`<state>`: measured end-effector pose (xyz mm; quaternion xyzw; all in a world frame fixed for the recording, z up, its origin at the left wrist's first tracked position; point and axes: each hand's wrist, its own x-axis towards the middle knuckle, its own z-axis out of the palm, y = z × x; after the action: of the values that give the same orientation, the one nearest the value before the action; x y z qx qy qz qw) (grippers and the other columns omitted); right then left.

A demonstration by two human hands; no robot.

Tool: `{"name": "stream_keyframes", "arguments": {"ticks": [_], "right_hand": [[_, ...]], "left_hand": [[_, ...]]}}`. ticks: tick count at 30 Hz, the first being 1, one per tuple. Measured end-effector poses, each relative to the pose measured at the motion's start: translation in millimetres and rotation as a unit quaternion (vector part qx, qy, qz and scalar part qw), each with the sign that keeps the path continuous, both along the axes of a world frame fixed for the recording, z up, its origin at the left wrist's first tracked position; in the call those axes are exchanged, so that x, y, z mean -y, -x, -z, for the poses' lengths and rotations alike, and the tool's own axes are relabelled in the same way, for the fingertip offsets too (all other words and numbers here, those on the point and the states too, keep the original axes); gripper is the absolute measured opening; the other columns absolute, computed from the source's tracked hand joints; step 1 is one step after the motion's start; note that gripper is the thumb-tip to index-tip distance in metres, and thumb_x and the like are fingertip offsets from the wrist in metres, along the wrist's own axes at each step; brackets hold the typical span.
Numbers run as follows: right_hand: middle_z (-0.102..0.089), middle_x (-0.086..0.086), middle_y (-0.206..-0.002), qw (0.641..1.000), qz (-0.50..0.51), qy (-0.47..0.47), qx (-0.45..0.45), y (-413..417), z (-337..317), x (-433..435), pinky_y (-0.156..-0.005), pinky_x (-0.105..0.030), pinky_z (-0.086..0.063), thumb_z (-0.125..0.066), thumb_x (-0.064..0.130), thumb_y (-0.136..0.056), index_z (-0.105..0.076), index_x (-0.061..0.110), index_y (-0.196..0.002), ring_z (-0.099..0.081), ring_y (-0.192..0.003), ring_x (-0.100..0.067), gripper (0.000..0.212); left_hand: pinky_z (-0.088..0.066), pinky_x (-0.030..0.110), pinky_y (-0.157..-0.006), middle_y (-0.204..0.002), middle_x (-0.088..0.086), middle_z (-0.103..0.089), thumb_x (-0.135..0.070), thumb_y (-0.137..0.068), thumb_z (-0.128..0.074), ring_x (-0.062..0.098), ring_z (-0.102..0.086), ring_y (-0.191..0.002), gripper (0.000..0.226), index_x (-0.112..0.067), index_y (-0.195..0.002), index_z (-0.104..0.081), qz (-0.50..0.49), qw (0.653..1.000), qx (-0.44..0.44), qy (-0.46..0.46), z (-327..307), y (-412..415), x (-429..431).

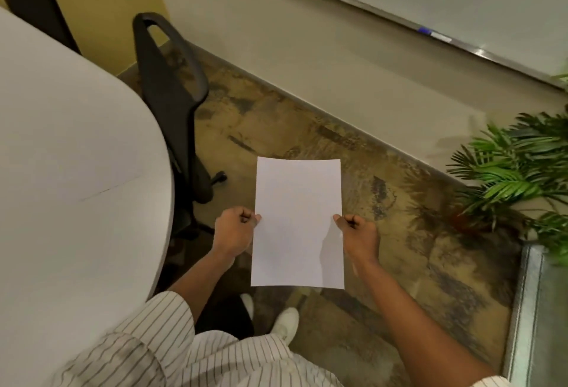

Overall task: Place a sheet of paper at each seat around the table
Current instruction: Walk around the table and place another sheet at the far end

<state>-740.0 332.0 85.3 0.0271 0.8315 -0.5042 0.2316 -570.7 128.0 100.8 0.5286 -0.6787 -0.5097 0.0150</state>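
Note:
A blank white sheet of paper [297, 223] is held flat in front of me, above the floor. My left hand [235, 230] pinches its left edge and my right hand [359, 233] pinches its right edge, both about halfway along the sheet. The white table [70, 156] with a rounded end lies to my left, apart from the paper. A black office chair [172, 94] stands tucked against the table's curved end, ahead and left of the sheet.
A leafy green plant [516, 165] stands at the right, beside a metal-framed glass panel [528, 309]. A whiteboard with a marker tray [436, 36] hangs on the wall ahead. Patterned brown floor runs between the table and the wall.

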Motion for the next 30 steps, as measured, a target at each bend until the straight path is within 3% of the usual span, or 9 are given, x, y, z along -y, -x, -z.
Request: {"name": "stream_keyframes", "arguments": {"ticks": [3,10,13,17,24,27,30], "right_hand": [[-0.072,-0.002,-0.073,1.0,0.023,0.008,-0.007,32,-8,-11,-0.068,-0.033,-0.048,-0.081,0.026,-0.095,-0.074,0.016,-0.076,-0.059,-0.068,-0.016,0.022],[-0.064,-0.004,-0.066,0.999,0.036,-0.013,-0.018,108,-20,0,-0.062,-0.033,-0.044,-0.079,0.025,-0.096,-0.07,0.016,-0.072,-0.052,-0.063,-0.018,0.028],[-0.06,-0.001,-0.062,0.999,0.031,-0.019,-0.018,150,-18,21,-0.059,-0.032,-0.041,-0.078,0.025,-0.097,-0.072,0.011,-0.075,-0.049,-0.058,-0.015,0.027],[-0.061,0.002,-0.061,0.999,0.017,-0.033,-0.022,212,-17,58,-0.059,-0.032,-0.041,-0.077,0.029,-0.098,-0.073,0.013,-0.075,-0.05,-0.057,-0.013,0.028],[-0.058,0.005,-0.061,0.998,-0.026,-0.037,-0.034,329,-39,123,-0.054,-0.029,-0.036,-0.076,0.028,-0.098,-0.067,0.018,-0.07,-0.047,-0.056,-0.012,0.031],[-0.06,0.005,-0.06,0.997,-0.056,-0.047,-0.04,370,-39,148,-0.056,-0.031,-0.038,-0.077,0.033,-0.097,-0.069,0.02,-0.071,-0.049,-0.057,-0.013,0.03],[-0.074,-0.007,-0.074,0.994,-0.089,-0.049,-0.037,413,-34,175,-0.061,-0.032,-0.042,-0.077,0.033,-0.097,-0.076,0.013,-0.079,-0.057,-0.063,-0.015,0.028]], "left_hand": [[-0.057,0.03,-0.069,-0.089,0.003,-0.077,-0.029,-0.103,-0.071,0.021,-0.073,-0.082,0.018,-0.014,-0.094,-0.073,0.028,1.0,-0.003,0.003,-9,43,-5],[-0.049,0.023,-0.064,-0.082,0.005,-0.074,-0.03,-0.104,-0.071,0.014,-0.065,-0.071,0.026,-0.008,-0.09,-0.073,0.068,0.997,0.003,0.032,-16,138,12],[-0.047,0.021,-0.063,-0.083,0.001,-0.074,-0.029,-0.103,-0.071,0.012,-0.066,-0.075,0.022,-0.011,-0.092,-0.074,0.062,0.998,-0.005,0.028,-8,181,32],[-0.059,0.031,-0.07,-0.086,0.005,-0.078,-0.03,-0.102,-0.073,0.022,-0.072,-0.079,0.02,-0.012,-0.095,-0.075,0.036,0.999,-0.005,0.006,3,241,67],[-0.061,0.041,-0.08,-0.085,0.011,-0.077,-0.028,-0.102,-0.073,0.024,-0.069,-0.078,0.021,-0.013,-0.087,-0.074,0.025,0.999,-0.019,0.005,-7,344,129],[-0.06,0.039,-0.079,-0.075,0.005,-0.071,-0.028,-0.102,-0.073,0.019,-0.064,-0.072,0.024,-0.017,-0.081,-0.07,0.0,1.0,-0.01,0.009,-10,373,147],[-0.058,0.036,-0.081,-0.074,0.01,-0.07,-0.028,-0.102,-0.074,0.018,-0.062,-0.07,0.029,-0.012,-0.079,-0.07,-0.014,1.0,0.011,0.017,-7,403,166]]}}
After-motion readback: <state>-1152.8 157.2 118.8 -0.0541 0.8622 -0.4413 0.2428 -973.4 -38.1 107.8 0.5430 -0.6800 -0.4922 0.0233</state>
